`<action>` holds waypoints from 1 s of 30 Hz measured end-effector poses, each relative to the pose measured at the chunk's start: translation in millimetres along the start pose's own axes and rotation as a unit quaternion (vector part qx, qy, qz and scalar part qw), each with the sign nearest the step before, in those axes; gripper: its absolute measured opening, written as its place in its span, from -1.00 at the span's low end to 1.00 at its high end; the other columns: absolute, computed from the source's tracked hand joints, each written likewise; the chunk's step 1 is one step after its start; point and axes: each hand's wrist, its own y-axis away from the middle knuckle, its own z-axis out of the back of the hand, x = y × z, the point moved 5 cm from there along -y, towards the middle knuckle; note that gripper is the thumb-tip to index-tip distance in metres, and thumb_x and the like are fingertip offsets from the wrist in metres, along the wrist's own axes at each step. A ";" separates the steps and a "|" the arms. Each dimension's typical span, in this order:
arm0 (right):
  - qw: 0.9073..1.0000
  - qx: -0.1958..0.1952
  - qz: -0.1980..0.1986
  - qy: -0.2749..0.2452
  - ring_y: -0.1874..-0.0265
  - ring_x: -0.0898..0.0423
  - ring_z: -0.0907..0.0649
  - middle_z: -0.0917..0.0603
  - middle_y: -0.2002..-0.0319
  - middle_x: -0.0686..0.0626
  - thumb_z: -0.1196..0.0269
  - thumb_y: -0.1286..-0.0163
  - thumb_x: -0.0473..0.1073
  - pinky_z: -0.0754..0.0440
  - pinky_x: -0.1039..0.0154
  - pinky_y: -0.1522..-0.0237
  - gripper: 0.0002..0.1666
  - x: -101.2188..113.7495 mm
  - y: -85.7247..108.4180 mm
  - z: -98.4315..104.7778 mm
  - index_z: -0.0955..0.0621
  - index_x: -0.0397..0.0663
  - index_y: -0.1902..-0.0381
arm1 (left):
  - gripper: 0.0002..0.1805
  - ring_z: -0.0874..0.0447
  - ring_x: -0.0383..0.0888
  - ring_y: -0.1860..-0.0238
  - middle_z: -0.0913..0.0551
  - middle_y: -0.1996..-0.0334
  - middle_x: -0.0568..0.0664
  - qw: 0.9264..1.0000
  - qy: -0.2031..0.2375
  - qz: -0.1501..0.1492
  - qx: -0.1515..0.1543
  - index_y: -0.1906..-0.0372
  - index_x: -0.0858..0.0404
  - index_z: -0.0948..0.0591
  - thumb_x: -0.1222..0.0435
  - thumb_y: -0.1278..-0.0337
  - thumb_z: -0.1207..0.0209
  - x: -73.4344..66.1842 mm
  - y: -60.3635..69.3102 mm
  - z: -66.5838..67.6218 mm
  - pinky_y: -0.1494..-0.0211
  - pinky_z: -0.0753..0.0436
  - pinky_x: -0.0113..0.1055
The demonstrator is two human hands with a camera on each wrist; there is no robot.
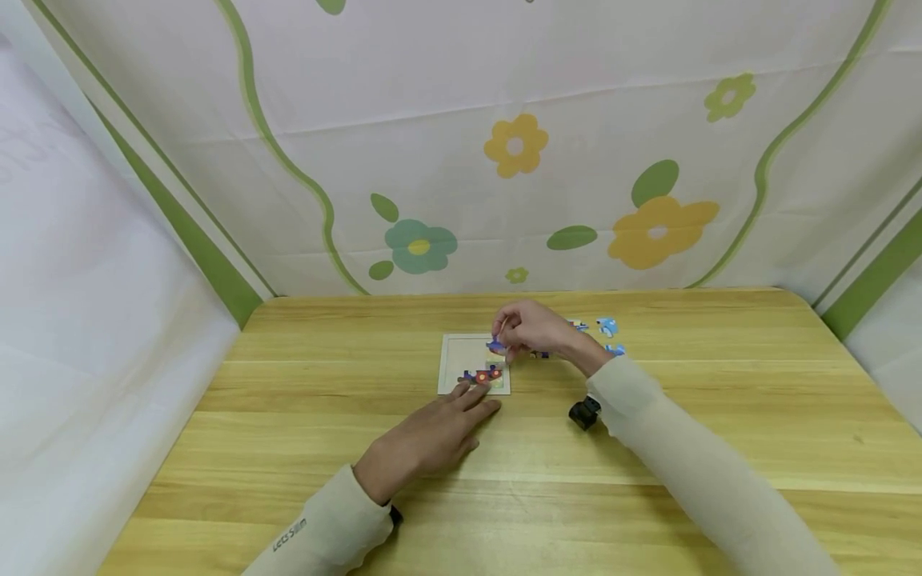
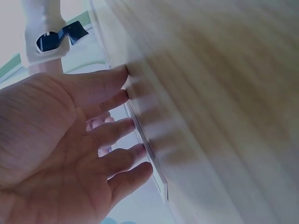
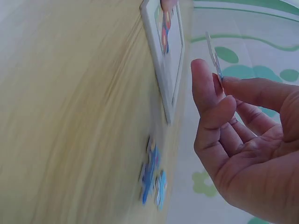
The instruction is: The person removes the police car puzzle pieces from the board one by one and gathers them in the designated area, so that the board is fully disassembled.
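Note:
A pale square puzzle tray [image 1: 458, 350] lies on the table, with a few joined red and dark jigsaw pieces [image 1: 483, 377] along its near side. My left hand [image 1: 438, 430] rests at the tray's near edge, fingers extended and fingertips by the joined pieces. In the left wrist view, those fingers [image 2: 124, 128] touch the tray's rim and the tabletop. Above the tray's right part, my right hand [image 1: 536, 326] pinches a purple-blue jigsaw piece [image 1: 495, 346] between thumb and fingers. The right wrist view shows this piece [image 3: 213, 55] edge-on, held off the tray; its printed face is hidden there.
Several loose jigsaw pieces [image 1: 607, 326] lie right of the tray, partly hidden behind my right hand and wrist. A blue piece [image 3: 150, 172] is among them. The wooden table [image 1: 288, 384] ends at a white flowered curtain [image 1: 432, 160] behind.

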 end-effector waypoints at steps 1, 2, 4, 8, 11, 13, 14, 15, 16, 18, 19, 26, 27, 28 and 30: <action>1.000 -0.003 0.000 0.003 0.43 -0.20 -0.79 -0.70 0.41 -0.15 -0.10 -0.48 -0.43 -0.59 0.22 0.47 -0.82 -1.7 2.3 2.4 -0.63 -0.34 0.08 | -0.37 -0.15 0.21 -0.65 -0.14 -0.68 0.09 1.000 0.001 0.000 0.001 -0.62 0.11 -0.31 0.17 -0.58 -0.14 0.1 0.1 -0.1 -0.57 -0.44 0.09; 1.000 -0.006 0.001 0.008 0.43 -0.20 -0.79 -0.70 0.41 -0.15 -0.10 -0.49 -0.43 -0.55 0.23 0.49 -0.82 -3.5 4.6 4.6 -0.63 -0.34 0.08 | -0.37 -0.15 0.21 -0.65 -0.14 -0.68 0.08 1.000 0.003 0.001 0.002 -0.63 0.10 -0.31 0.17 -0.58 -0.14 0.1 0.1 -0.2 -0.57 -0.43 0.09; 1.000 -0.010 -0.001 0.012 0.46 -0.16 -0.77 -0.69 0.40 -0.15 -0.10 -0.49 -0.43 -0.52 0.25 0.51 -0.82 -7.2 9.9 8.8 -0.63 -0.35 0.08 | -0.37 -0.15 0.20 -0.66 -0.14 -0.69 0.08 1.000 0.006 0.002 0.003 -0.63 0.10 -0.31 0.17 -0.58 -0.13 0.2 0.3 -0.3 -0.57 -0.43 0.10; 1.000 -0.018 -0.010 0.010 0.48 -0.12 -0.75 -0.67 0.41 -0.15 -0.09 -0.49 -0.44 -0.50 0.24 0.51 -0.82 -15.6 20.1 15.9 -0.63 -0.35 0.10 | -0.37 -0.15 0.20 -0.65 -0.14 -0.69 0.07 1.000 0.011 0.005 0.003 -0.63 0.09 -0.30 0.17 -0.58 -0.14 0.3 0.7 -0.4 -0.56 -0.44 0.10; 1.000 -0.025 -0.010 0.015 0.49 -0.11 -0.74 -0.66 0.42 -0.16 -0.09 -0.48 -0.46 -0.49 0.24 0.51 -0.83 -22.0 27.0 20.7 -0.63 -0.35 0.11 | -0.37 -0.16 0.20 -0.65 -0.15 -0.68 0.06 1.000 0.013 0.007 0.001 -0.63 0.09 -0.31 0.17 -0.58 -0.14 0.4 1.1 -0.6 -0.56 -0.44 0.10; 0.999 -0.031 -0.011 0.018 0.50 -0.09 -0.74 -0.66 0.41 -0.16 -0.10 -0.49 -0.46 -0.47 0.25 0.52 -0.83 -26.3 31.4 23.5 -0.63 -0.34 0.12 | -0.37 -0.15 0.20 -0.66 -0.14 -0.69 0.06 1.000 0.014 0.007 0.001 -0.63 0.08 -0.30 0.17 -0.58 -0.13 0.6 1.1 -0.8 -0.56 -0.44 0.10; 0.999 -0.033 -0.013 0.017 0.50 -0.08 -0.74 -0.65 0.41 -0.16 -0.09 -0.49 -0.46 -0.46 0.26 0.53 -0.83 -28.2 33.3 24.7 -0.63 -0.34 0.12 | -0.37 -0.15 0.20 -0.66 -0.14 -0.69 0.06 1.000 0.014 0.006 0.001 -0.63 0.08 -0.30 0.17 -0.58 -0.13 0.7 1.0 -0.9 -0.56 -0.44 0.10; 0.999 -0.034 -0.011 0.018 0.50 -0.07 -0.74 -0.65 0.41 -0.17 -0.10 -0.48 -0.47 -0.45 0.27 0.53 -0.83 -29.6 35.2 25.6 -0.63 -0.35 0.11 | -0.37 -0.15 0.20 -0.66 -0.14 -0.69 0.06 1.000 0.014 0.006 0.000 -0.63 0.08 -0.30 0.17 -0.58 -0.13 0.9 1.0 -1.0 -0.57 -0.44 0.10; 0.999 -0.035 -0.011 0.018 0.51 -0.06 -0.74 -0.66 0.40 -0.17 -0.11 -0.48 -0.47 -0.44 0.28 0.54 -0.83 -30.9 37.0 26.3 -0.63 -0.36 0.11 | -0.37 -0.15 0.21 -0.65 -0.14 -0.69 0.07 1.000 0.014 0.005 -0.001 -0.63 0.09 -0.30 0.17 -0.58 -0.13 1.1 0.8 -1.0 -0.57 -0.44 0.10; 0.999 -0.038 -0.014 0.019 0.51 -0.03 -0.75 -0.66 0.40 -0.17 -0.11 -0.48 -0.47 -0.42 0.30 0.55 -0.83 -33.6 40.3 27.5 -0.64 -0.37 0.10 | -0.37 -0.15 0.21 -0.65 -0.14 -0.69 0.07 1.000 0.014 0.004 -0.002 -0.63 0.09 -0.30 0.18 -0.58 -0.13 1.4 0.9 -0.9 -0.56 -0.44 0.10; 0.999 -0.038 -0.014 0.021 0.52 -0.03 -0.75 -0.67 0.40 -0.17 -0.12 -0.48 -0.47 -0.43 0.31 0.55 -0.82 -34.7 41.7 27.7 -0.64 -0.37 0.09 | -0.37 -0.15 0.22 -0.65 -0.15 -0.68 0.07 1.000 0.014 0.003 -0.003 -0.62 0.09 -0.30 0.18 -0.58 -0.13 1.5 0.9 -0.7 -0.56 -0.44 0.10; 0.999 -0.035 -0.021 0.028 0.51 -0.01 -0.76 -0.67 0.42 -0.15 -0.11 -0.45 -0.49 -0.57 0.27 0.49 -0.80 -40.4 49.6 24.9 -0.64 -0.38 0.08 | -0.37 -0.16 0.22 -0.65 -0.15 -0.68 0.07 1.000 0.018 0.002 -0.005 -0.62 0.09 -0.30 0.18 -0.58 -0.13 2.0 0.8 -0.8 -0.56 -0.44 0.10; 0.999 -0.035 -0.022 0.029 0.51 0.00 -0.76 -0.67 0.42 -0.15 -0.11 -0.45 -0.49 -0.59 0.26 0.49 -0.80 -40.7 50.4 24.6 -0.64 -0.38 0.08 | -0.37 -0.16 0.22 -0.65 -0.15 -0.68 0.07 1.000 0.017 0.002 -0.005 -0.62 0.09 -0.30 0.18 -0.58 -0.13 2.0 0.9 -0.8 -0.56 -0.44 0.10; 0.998 -0.038 -0.025 0.032 0.51 0.01 -0.76 -0.68 0.42 -0.15 -0.11 -0.46 -0.49 -0.59 0.27 0.49 -0.80 -41.4 50.8 24.5 -0.65 -0.37 0.08 | -0.37 -0.16 0.22 -0.65 -0.15 -0.68 0.07 1.000 0.018 0.002 -0.005 -0.62 0.08 -0.30 0.18 -0.58 -0.13 2.0 1.0 -1.0 -0.56 -0.44 0.10; 0.998 -0.039 -0.028 0.033 0.51 0.02 -0.76 -0.68 0.42 -0.15 -0.11 -0.45 -0.49 -0.61 0.26 0.49 -0.80 -41.8 51.9 23.9 -0.65 -0.37 0.09 | -0.37 -0.15 0.22 -0.65 -0.15 -0.68 0.07 1.000 0.017 0.003 -0.004 -0.63 0.08 -0.30 0.18 -0.58 -0.13 2.1 1.3 -1.5 -0.57 -0.43 0.10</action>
